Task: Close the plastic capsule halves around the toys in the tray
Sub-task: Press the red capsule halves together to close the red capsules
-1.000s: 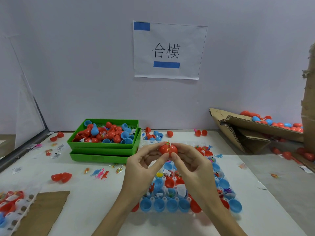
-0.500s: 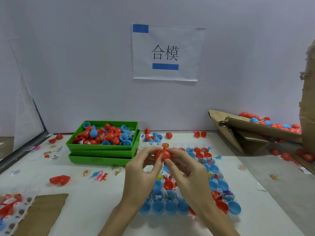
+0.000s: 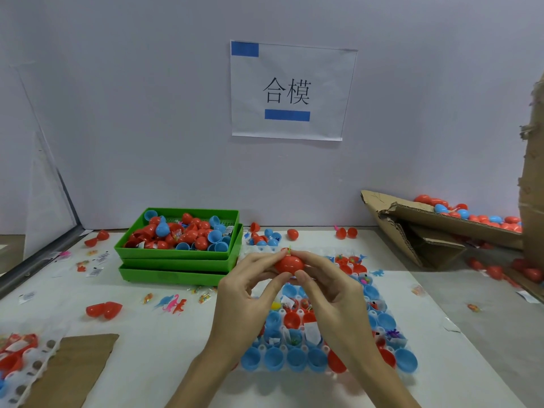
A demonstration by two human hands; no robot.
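The stack of three green trays point(image 3: 176, 262) at the left holds loose capsule halves as a supply, too many to count. Above the clear tray point(image 3: 329, 375), the left hand point(image 3: 244, 293) and right hand point(image 3: 329, 293) pinch one red capsule point(image 3: 289, 264) between fingertips and thumbs, apparently to press its halves shut; something green pokes from its top. At the right, one cardboard box point(image 3: 441, 222) holds more capsules.

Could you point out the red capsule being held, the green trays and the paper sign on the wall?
Round red plastic capsule point(image 3: 289, 264), head view: its front shell.
Stacked green plastic trays point(image 3: 173, 256), head view: top tray's front wall.
White paper sign point(image 3: 329, 83), head view: blank area right of the characters.
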